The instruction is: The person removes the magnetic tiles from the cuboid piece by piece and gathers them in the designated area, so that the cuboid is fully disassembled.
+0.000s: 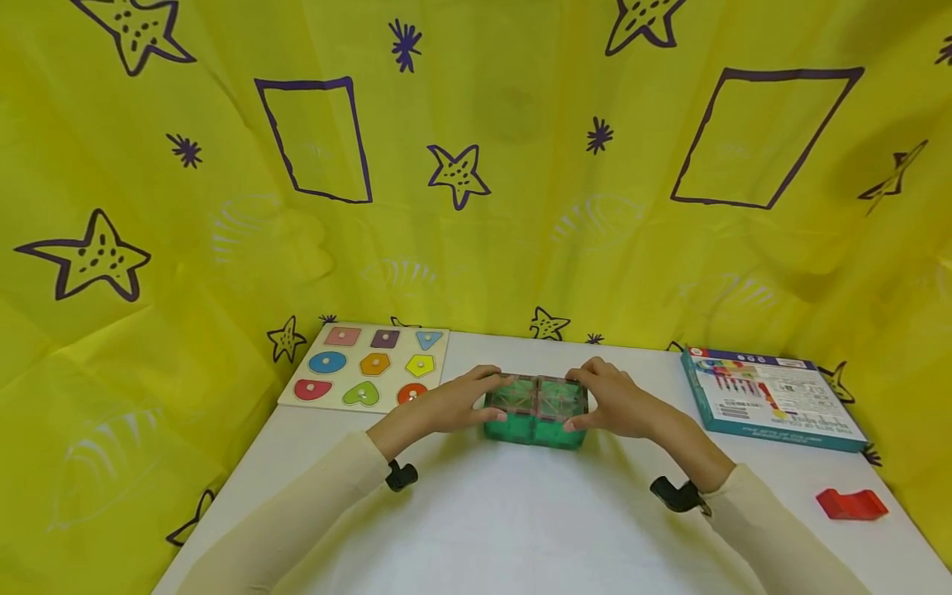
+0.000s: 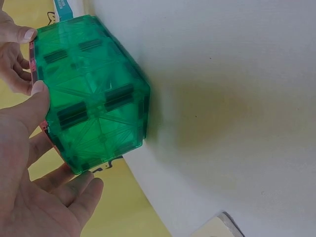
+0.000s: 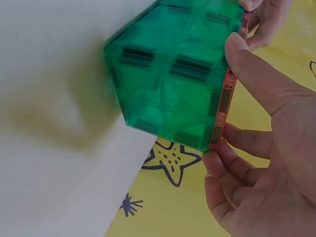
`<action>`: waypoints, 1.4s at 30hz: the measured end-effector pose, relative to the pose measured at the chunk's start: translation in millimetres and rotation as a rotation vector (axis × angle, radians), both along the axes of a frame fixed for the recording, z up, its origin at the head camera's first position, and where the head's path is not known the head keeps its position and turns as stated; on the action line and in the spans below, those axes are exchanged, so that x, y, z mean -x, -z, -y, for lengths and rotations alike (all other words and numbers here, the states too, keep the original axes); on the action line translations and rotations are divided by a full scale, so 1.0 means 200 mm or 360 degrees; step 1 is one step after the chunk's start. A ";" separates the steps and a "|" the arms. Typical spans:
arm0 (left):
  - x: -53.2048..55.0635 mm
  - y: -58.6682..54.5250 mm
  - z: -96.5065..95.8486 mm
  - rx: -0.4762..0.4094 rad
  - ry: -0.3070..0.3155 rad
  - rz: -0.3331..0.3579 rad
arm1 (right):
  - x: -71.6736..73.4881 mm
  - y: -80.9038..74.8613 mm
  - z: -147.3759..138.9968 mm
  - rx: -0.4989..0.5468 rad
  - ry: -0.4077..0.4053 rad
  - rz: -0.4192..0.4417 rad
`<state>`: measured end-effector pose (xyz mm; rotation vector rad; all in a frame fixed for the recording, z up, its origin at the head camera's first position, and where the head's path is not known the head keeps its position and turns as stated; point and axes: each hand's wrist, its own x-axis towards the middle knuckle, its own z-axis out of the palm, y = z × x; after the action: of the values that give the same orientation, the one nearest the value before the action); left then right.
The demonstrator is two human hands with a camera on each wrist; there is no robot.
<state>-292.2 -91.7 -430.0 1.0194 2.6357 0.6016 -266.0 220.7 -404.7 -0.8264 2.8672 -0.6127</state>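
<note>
We find the grip of left hand (image 1: 463,403) and right hand (image 1: 613,402) clamped on the green tile box (image 1: 556,431), toward the surface's (image 1: 483,529) far edge; we judge it light, stiff, weak-seamed, best held at both ends.

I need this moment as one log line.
left hand: grips green tile block | right hand: grips same block | top: reddish tiles

In the head view, the left forearm (image 1: 409,417) covered one corner of the puzzle board (image 1: 353,364), and the fine print on the box (image 1: 769,397) was too small to read. The bottom edge cut off the counter (image 1: 521,529), left sleeve (image 1: 297,525) and right sleeve (image 1: 781,537). The wrist views cropped the left hand (image 2: 29,192) and right hand (image 3: 291,148); the right one's top edge trimmed the green block (image 3: 168,89).
</note>
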 end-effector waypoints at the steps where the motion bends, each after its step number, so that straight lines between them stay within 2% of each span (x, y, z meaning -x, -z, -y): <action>1: 0.00 0.00 0.00 0.0001 0.0001 0.0002 | 0.00 0.00 0.00 -0.0006 0.0000 0.0008; 30: -0.01 -0.01 0.00 -0.0009 0.0017 0.0014 | 0.03 -0.03 0.01 -0.0035 -0.0025 0.0097; 36: 0.01 -0.02 0.00 0.0024 0.0018 0.0009 | 0.06 -0.05 0.01 -0.0060 -0.0042 0.0191; 42: 0.02 -0.04 -0.03 0.0079 -0.0016 0.0016 | 0.08 -0.06 0.01 -0.0040 -0.0079 0.0283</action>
<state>-296.5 -85.4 -421.6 0.9870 2.6348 0.5396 -282.6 218.4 -392.0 -0.7943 2.6810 -0.6104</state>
